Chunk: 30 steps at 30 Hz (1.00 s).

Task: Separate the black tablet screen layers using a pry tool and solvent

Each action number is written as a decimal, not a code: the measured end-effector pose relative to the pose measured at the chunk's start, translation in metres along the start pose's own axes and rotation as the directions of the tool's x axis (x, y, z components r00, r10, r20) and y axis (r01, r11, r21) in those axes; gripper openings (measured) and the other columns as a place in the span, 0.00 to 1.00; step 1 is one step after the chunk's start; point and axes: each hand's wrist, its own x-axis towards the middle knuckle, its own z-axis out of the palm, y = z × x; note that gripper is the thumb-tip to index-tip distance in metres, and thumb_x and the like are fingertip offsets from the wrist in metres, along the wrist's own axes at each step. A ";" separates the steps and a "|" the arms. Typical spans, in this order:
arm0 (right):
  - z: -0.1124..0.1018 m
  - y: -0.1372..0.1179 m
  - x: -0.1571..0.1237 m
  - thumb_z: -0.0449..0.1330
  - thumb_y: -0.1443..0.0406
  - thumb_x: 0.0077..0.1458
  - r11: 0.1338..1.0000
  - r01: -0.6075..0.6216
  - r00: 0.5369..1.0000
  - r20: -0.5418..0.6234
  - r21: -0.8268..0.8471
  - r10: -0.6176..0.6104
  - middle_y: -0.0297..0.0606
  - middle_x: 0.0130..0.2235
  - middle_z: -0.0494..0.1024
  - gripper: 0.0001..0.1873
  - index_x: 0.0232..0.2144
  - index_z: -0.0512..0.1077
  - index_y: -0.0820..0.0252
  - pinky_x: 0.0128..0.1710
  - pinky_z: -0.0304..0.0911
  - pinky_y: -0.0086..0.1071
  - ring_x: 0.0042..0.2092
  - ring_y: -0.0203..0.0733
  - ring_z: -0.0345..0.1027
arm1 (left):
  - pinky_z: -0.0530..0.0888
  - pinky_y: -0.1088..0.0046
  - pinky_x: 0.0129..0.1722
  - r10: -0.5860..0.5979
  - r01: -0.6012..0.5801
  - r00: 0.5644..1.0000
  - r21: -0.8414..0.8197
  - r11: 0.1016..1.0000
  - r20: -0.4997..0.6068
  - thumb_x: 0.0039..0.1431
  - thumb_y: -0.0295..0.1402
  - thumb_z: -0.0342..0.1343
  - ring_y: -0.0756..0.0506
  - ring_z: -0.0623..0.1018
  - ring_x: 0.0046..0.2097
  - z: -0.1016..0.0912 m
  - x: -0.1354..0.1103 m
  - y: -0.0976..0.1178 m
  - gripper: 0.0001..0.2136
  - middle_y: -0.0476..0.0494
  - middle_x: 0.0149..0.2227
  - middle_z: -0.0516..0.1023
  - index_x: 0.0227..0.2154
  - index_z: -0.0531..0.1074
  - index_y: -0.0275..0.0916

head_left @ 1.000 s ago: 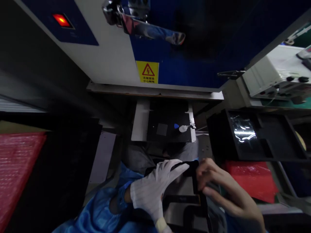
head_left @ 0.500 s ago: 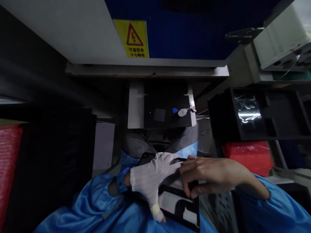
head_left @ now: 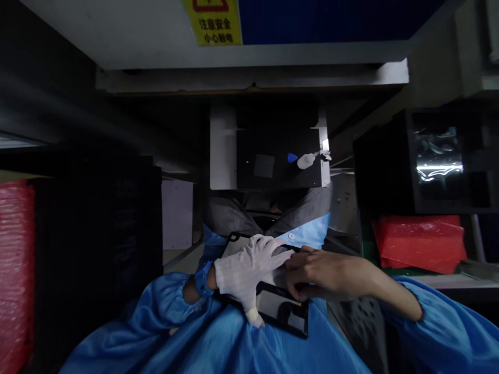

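A flat black-framed panel [head_left: 283, 311] with a glossy face rests on my lap, over the blue smock. My left hand [head_left: 249, 270], in a white striped glove, lies across its upper part with fingers wrapped over the edge. My bare right hand [head_left: 312, 272] meets it from the right, fingers curled in a pinch at the panel's upper right edge. What the fingertips pinch is too small to make out. Both blue sleeves frame the panel.
A black work plate [head_left: 273, 166] with a grey square, a blue pick [head_left: 292, 157] and a small white bottle [head_left: 306, 161] lies ahead under the machine ledge. A black foam tray [head_left: 390, 166] and red bubble wrap [head_left: 421, 241] sit right. More red wrap [head_left: 15, 270] is at far left.
The view has tilted down and closer. The panel has come lower onto my lap. My right hand has turned from the panel's right side to pinch at its top edge beside the glove.
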 end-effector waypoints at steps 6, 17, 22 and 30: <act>0.007 0.012 -0.002 0.62 0.73 0.72 0.989 -0.039 0.981 -0.181 0.142 0.065 0.37 0.42 0.85 0.07 0.43 0.78 0.56 0.50 0.66 0.34 0.44 0.43 0.78 | 0.62 0.35 0.73 -0.064 0.065 0.998 0.121 0.991 -0.013 0.41 0.66 0.74 0.19 0.66 0.70 -0.002 -0.003 0.008 0.67 0.19 0.75 0.60 0.80 0.56 0.36; 0.038 0.000 0.014 0.84 0.60 0.57 0.910 -0.410 0.855 -0.377 -0.067 0.357 0.37 0.45 0.83 0.21 0.42 0.77 0.56 0.52 0.62 0.41 0.48 0.50 0.76 | 0.60 0.34 0.75 -0.145 0.181 0.979 0.283 0.942 -0.143 0.41 0.65 0.75 0.16 0.65 0.72 0.011 -0.007 0.015 0.69 0.17 0.77 0.59 0.80 0.54 0.32; 0.057 0.001 0.027 0.81 0.61 0.62 0.894 -0.427 0.828 -0.456 -0.137 0.326 0.39 0.46 0.83 0.15 0.41 0.79 0.56 0.49 0.61 0.41 0.47 0.50 0.75 | 0.60 0.33 0.75 -0.227 0.259 0.964 0.284 0.923 -0.141 0.40 0.63 0.77 0.16 0.66 0.73 0.017 -0.003 0.014 0.69 0.17 0.77 0.59 0.80 0.55 0.31; 0.080 0.005 0.034 0.73 0.65 0.71 0.885 -0.459 0.760 -0.552 -0.083 0.343 0.39 0.47 0.84 0.05 0.41 0.80 0.55 0.49 0.62 0.43 0.48 0.49 0.76 | 0.59 0.30 0.76 -0.374 0.404 0.914 0.260 0.877 -0.157 0.30 0.59 0.84 0.16 0.62 0.76 0.008 0.002 0.027 0.78 0.20 0.80 0.57 0.83 0.52 0.36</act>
